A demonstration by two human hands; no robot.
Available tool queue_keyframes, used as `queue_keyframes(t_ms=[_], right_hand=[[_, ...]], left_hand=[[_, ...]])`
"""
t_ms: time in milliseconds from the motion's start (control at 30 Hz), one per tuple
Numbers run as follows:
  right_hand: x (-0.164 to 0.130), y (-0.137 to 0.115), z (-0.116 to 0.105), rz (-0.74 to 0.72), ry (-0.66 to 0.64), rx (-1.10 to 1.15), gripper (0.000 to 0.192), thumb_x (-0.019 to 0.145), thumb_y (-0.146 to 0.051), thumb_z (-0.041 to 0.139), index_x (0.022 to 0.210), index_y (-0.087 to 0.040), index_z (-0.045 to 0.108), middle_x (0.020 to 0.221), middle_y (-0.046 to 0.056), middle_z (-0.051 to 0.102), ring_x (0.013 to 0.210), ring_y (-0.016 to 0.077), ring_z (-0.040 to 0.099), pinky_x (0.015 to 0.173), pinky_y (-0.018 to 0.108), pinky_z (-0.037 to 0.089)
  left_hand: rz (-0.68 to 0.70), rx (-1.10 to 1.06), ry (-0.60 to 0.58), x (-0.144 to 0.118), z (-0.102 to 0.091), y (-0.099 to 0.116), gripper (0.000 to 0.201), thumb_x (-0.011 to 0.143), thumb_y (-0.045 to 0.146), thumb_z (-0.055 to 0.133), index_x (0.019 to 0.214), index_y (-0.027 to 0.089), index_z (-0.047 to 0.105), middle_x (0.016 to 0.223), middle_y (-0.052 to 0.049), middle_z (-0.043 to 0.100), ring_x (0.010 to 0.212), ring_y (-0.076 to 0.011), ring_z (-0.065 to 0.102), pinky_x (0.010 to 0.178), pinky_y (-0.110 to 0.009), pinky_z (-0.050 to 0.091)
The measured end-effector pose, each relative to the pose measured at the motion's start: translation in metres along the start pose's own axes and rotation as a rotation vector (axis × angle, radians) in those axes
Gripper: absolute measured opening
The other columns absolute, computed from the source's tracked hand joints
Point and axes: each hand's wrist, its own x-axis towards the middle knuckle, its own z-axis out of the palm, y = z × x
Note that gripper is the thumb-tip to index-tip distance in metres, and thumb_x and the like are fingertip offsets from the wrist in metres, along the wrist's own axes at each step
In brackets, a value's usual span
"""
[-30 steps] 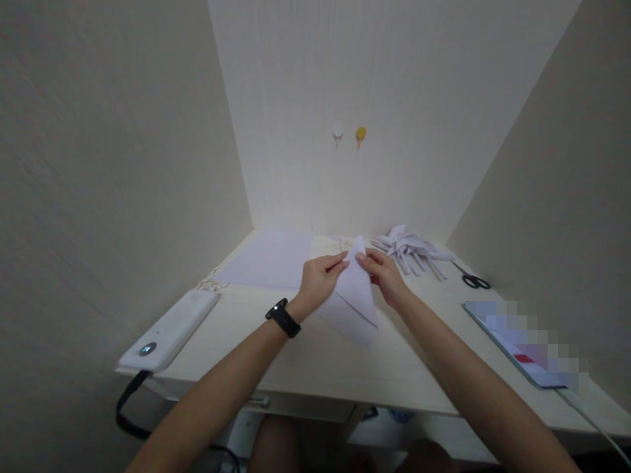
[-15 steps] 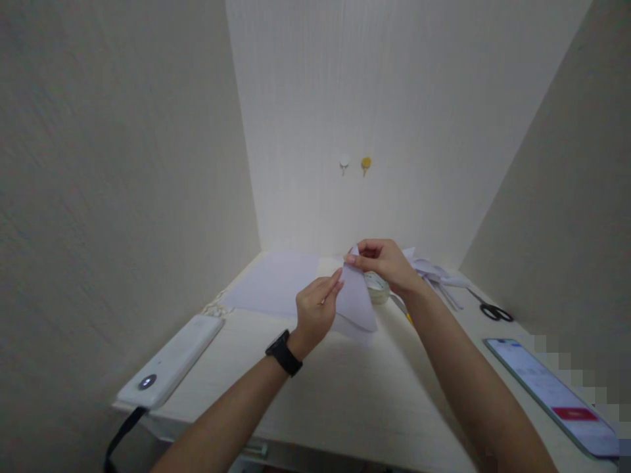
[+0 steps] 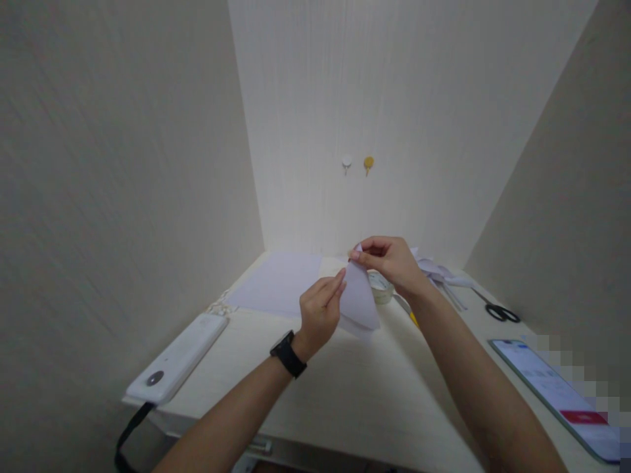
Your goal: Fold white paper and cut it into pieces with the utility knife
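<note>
A folded sheet of white paper stands tilted above the table, narrowing to a point at the top. My right hand pinches that upper tip between thumb and fingers. Lower on its left edge, my left hand, with a black watch on the wrist, is closed with thumb and fingers on the paper. Just behind the paper sits a roll of clear tape, partly covered by it. A flat white sheet lies on the table left of my hands.
Paper strips and black-handled scissors lie at the back right. A yellow-ended tool is partly behind my right forearm. A phone rests at right, a white device with a strap at left. Two hooks are on the wall.
The whole view has shifted slightly to the right. Both hands keep their hold on the folded paper, with hardly any movement between them.
</note>
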Motion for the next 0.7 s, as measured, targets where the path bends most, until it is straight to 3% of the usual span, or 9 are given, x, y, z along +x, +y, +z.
queue_keyframes(t_ms=[267,700], right_hand=[[-0.001,-0.007,-0.001,0.017,0.017,0.055,0.035,0.053,-0.046,0.091,0.068,-0.018,0.076,0.068,0.006,0.073,0.061,0.016,0.063,0.059,0.029,0.054],[-0.006,-0.015,-0.001,-0.071,0.058,-0.033,0.03,0.057,-0.045,0.09,0.068,-0.02,0.078,0.068,0.007,0.075,0.062,0.0181,0.067,0.061,0.031,0.057]], left_hand=[[0.013,-0.019,0.012,-0.001,-0.001,-0.001,0.031,0.096,0.017,0.058,0.124,0.021,0.069,0.098,-0.007,0.076,0.085,-0.0129,0.07,0.077,-0.025,0.057],[0.026,0.01,0.039,-0.001,-0.003,-0.002,0.029,0.097,0.019,0.058,0.123,0.023,0.071,0.097,-0.006,0.077,0.084,-0.0134,0.071,0.078,-0.025,0.059]])
